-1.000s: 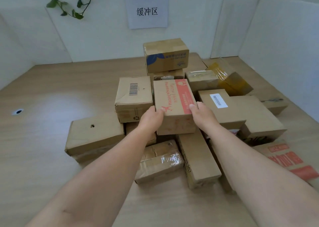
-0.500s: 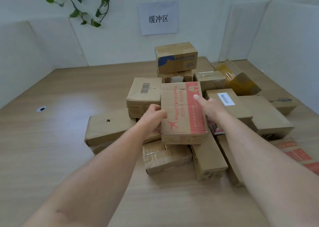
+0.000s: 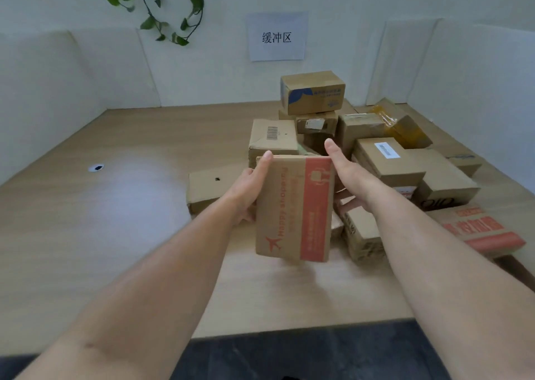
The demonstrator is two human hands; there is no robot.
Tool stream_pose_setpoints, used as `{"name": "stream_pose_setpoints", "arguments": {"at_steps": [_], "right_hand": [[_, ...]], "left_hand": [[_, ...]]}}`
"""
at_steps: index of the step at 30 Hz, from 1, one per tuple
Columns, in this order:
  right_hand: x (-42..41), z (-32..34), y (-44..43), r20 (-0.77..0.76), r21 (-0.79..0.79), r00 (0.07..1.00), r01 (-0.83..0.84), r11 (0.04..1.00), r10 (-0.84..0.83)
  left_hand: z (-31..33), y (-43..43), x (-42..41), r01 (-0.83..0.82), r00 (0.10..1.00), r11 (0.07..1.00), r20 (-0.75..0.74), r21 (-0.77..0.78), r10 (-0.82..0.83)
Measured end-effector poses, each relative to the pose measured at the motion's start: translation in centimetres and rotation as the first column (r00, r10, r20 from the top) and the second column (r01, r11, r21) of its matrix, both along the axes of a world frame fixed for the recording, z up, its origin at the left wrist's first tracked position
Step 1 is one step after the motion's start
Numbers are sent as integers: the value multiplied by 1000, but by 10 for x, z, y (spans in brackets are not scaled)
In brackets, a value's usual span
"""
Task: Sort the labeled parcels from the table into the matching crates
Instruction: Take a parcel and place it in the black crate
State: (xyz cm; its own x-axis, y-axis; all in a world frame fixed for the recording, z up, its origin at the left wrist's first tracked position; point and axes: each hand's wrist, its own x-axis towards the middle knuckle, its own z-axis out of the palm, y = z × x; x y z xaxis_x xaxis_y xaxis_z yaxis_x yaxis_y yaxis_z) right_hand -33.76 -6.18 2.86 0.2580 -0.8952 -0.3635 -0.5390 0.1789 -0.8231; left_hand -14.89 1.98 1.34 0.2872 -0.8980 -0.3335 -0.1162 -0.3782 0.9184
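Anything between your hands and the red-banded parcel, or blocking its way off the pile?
Nothing visible. The left hand and right hand hold the red-banded parcel by its sides, lifted in front of the pile. No crate is in view.

The red-banded parcel (image 3: 295,206) is no longer resting on the pile of boxes (image 3: 388,159). Both hands are lifting it clear and drawing it toward the person, so it is now hanging in the air over the table (image 3: 144,206) in front of the pile. It is tipping up, its printed face turning toward the camera. The left hand (image 3: 249,188) is reaching further along the left side, thumb now lying at the far left corner. The right hand (image 3: 347,174) is moving off the top face to the right side, thumb sticking up past the far corner, fingers curling beneath. The spot it left is exposing more of a small box (image 3: 317,122) with a pale label. The view is pulling back, bringing the table's near edge and dark floor (image 3: 318,356) into sight.
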Motion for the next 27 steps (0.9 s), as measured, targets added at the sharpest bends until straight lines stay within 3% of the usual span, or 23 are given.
{"name": "stream_pose_setpoints", "arguments": {"at_steps": [5,10,13,18,24,27], "right_hand": [[47,-6,48,85,21,996,12,1000,-14],[96,-17,89,153,2,985,-82,997,81],[122,-26,111,158,0,970,-188,982,186],[152,-48,136,213,100,961,-202,974,177],[171,-83,158,219,61,950,-240,969,222],[175,-90,161,223,33,928,-313,949,298]], "left_hand": [[1,60,47,-113,993,993,19,23,113],[-8,117,90,-170,982,985,76,-11,170],[-15,148,109,-122,992,993,40,4,121],[-29,189,136,-180,976,981,-109,72,187],[-65,210,157,-254,960,958,-80,136,266],[-81,220,164,-234,966,968,-94,94,243]]}}
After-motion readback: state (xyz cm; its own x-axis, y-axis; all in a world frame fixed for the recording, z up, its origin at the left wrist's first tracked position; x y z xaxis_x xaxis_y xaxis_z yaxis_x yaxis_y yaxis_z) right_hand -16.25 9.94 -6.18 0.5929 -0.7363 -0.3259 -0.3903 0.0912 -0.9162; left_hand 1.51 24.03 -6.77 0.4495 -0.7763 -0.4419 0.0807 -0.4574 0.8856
